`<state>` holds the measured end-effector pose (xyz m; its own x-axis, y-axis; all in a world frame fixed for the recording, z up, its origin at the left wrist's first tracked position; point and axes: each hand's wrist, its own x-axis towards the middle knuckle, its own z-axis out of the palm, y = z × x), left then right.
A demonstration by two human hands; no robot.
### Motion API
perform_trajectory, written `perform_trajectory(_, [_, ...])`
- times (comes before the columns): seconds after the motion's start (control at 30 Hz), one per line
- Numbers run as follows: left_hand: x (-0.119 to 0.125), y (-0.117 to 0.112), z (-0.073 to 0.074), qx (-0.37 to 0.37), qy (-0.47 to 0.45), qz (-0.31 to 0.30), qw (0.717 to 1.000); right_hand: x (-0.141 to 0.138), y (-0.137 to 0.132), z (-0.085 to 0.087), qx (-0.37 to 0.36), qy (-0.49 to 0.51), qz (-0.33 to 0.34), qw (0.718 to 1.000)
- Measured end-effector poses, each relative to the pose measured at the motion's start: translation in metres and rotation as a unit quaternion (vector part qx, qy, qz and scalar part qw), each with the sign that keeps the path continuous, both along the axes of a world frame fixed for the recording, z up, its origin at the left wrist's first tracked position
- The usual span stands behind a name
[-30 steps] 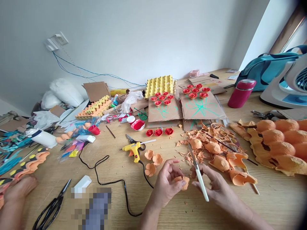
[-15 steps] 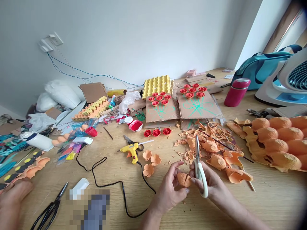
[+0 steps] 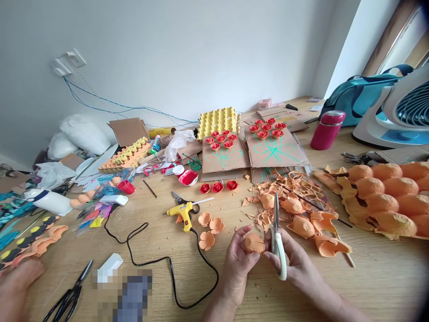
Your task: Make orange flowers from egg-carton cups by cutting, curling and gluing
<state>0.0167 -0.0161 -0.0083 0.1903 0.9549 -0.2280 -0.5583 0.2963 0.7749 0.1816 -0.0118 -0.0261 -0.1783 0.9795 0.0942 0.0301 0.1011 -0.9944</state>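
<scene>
- At the near middle of the wooden table, the left hand grasps an orange carton cup between thumb and fingertips, holding it just above the tabletop.
- The right hand is closed around the white handles of the scissors; their blades point away toward the far side, and the handles sit right against the cup's right edge.
- Just beyond the hands lies a pile of orange scraps, and further right sits an orange egg tray.
- To the left of the hands lie three orange petal pieces, with a yellow glue gun just beside them.
- Three red roses sit in a row further back.
- At the near left corner, another person's hand rests on the table, near black scissors.
</scene>
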Motion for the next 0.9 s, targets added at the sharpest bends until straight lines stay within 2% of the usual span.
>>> perform_trajectory(0.17, [-0.008, 0.003, 0.001, -0.008, 0.013, 0.075, 0.997, 0.005, -0.001, 0.013, 0.034, -0.156, 0.024, 0.987])
perform_trajectory(0.4, [-0.014, 0.006, 0.004, 0.011, 0.009, 0.131, 0.991, 0.006, -0.001, 0.014, 0.089, -0.327, 0.101, 0.936])
perform_trajectory(0.53, [-0.015, 0.006, 0.004, 0.032, 0.017, 0.14, 0.99, 0.004, 0.001, 0.015, 0.114, -0.347, 0.109, 0.925])
perform_trajectory(0.9, [-0.014, 0.004, 0.004, 0.056, 0.048, 0.116, 0.99, 0.004, 0.001, 0.02, 0.147, -0.347, 0.104, 0.92])
